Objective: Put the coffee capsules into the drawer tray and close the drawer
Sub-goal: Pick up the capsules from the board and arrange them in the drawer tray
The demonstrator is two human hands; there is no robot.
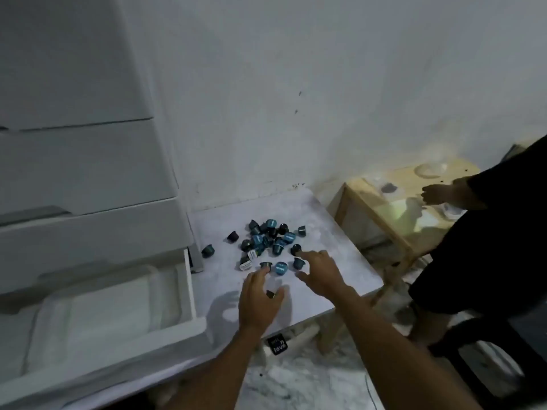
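A heap of several blue and dark coffee capsules (pixel 266 241) lies on a small white marbled table (pixel 331 232). My left hand (pixel 257 300) hovers just in front of the heap, fingers spread, one fingertip near a dark capsule (pixel 265 265); another dark capsule (pixel 270 294) lies by its thumb. My right hand (pixel 321 270) reaches in from the right, fingers apart, a fingertip touching a dark capsule (pixel 296 249). Neither hand holds anything. At lower left a white drawer (pixel 189 291) stands pulled out, with a pale tray (pixel 97 309) inside that looks bare.
A white drawer cabinet (pixel 88 173) fills the left side, against a white wall. Right of the table stands a wooden side table (pixel 384 202), and another person in dark clothes (pixel 479 232) is beside it. A black stool (pixel 473 344) is at lower right.
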